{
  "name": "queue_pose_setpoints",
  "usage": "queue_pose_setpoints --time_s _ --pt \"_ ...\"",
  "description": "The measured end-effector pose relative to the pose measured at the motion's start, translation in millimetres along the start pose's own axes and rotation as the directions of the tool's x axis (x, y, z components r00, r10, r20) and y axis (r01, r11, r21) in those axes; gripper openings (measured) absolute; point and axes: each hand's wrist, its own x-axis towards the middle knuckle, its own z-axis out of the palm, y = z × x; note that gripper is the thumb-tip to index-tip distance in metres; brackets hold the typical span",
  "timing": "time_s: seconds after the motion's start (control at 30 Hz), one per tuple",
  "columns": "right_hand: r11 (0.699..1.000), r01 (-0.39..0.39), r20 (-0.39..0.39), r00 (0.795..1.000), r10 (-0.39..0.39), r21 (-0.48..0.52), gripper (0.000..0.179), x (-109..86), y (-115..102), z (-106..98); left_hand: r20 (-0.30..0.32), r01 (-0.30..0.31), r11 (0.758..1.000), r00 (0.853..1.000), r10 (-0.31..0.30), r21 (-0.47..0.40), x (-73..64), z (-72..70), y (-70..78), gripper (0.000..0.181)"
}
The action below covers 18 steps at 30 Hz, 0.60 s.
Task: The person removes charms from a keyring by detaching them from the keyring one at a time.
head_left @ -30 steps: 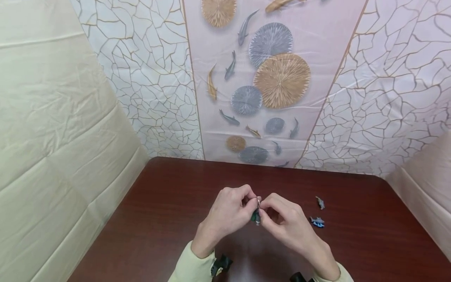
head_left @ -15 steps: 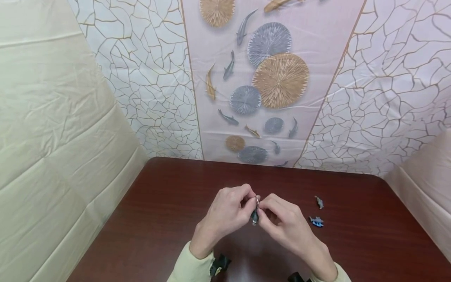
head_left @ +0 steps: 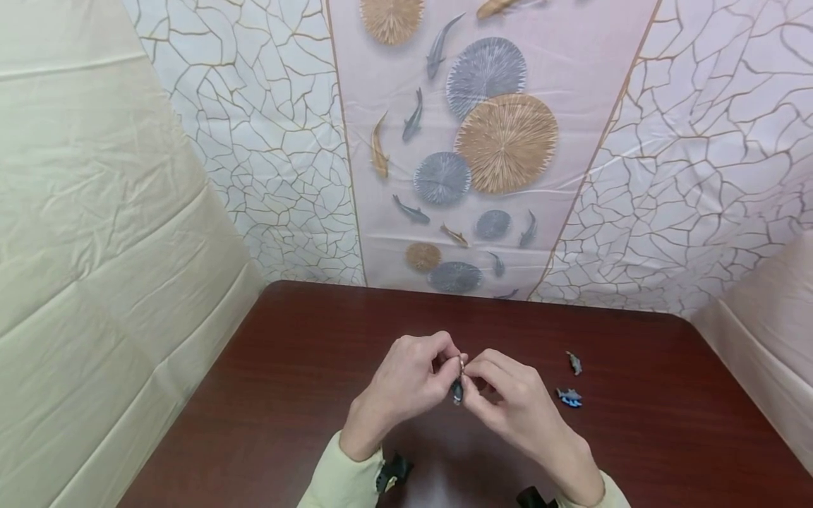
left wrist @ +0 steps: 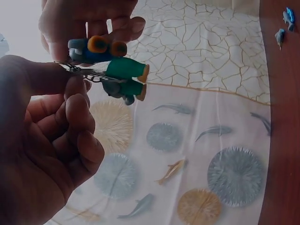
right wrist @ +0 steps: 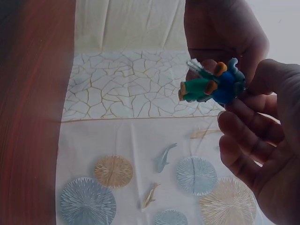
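Between both hands, above the table, is a keychain with a small figurine that has green legs, a blue body and round orange-brown parts. A thin metal ring and short chain run from it to the fingers. My left hand pinches the ring between thumb and forefinger, its other fingers curled loosely. From the other side, my right hand pinches the keychain at the ring, thumb and forefinger close to the left fingertips. In the right wrist view the figurine's blue body lies right by the right fingertips.
On the dark red-brown table, to the right of the hands, lie a small grey-and-blue fish-shaped piece and, farther back, a small grey fish-shaped piece. A patterned cloth hangs behind the table.
Both hands keep their pinch in nearly the same place. Beneath the fingertips the figurine has turned, so its green part shows less in the head view.
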Motion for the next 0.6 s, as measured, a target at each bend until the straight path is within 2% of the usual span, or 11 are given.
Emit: queue_pose_setpoints --time_s 0.1,0.23,0.33,0.4,0.47,0.6 --pt "0.999 -0.011 0.009 1.0 0.011 0.03 0.013 -0.9 1.2 -0.2 0.023 0.066 0.995 0.998 -0.065 -0.079 0.3 -1.7 1.9 0.013" --pt "0.999 -0.02 0.009 1.0 0.019 0.051 0.013 -0.5 1.5 -1.7 0.073 0.153 0.976 0.987 -0.144 -0.154 1.5 -6.8 5.2 0.014" --pt "0.998 -0.026 -0.007 1.0 0.027 0.055 0.011 -0.6 1.3 -3.5 0.112 0.175 0.969 0.981 -0.157 -0.175 2.1 -8.2 5.5 0.012" --pt "0.998 -0.036 -0.022 0.999 0.037 0.057 0.01 -0.7 1.3 -4.6 0.121 0.154 0.974 0.983 -0.135 -0.168 2.3 -8.1 5.1 0.009" --pt "0.997 -0.045 -0.035 0.998 0.048 0.06 0.011 -0.8 1.5 -5.9 0.113 0.107 0.983 0.989 -0.091 -0.149 2.4 -7.4 4.6 0.006" --pt "0.997 -0.06 -0.047 0.997 0.063 0.053 0.012 -0.9 1.8 -8.6 0.045 -0.011 0.996 0.999 0.015 -0.091 2.0 -5.7 3.4 0.004"
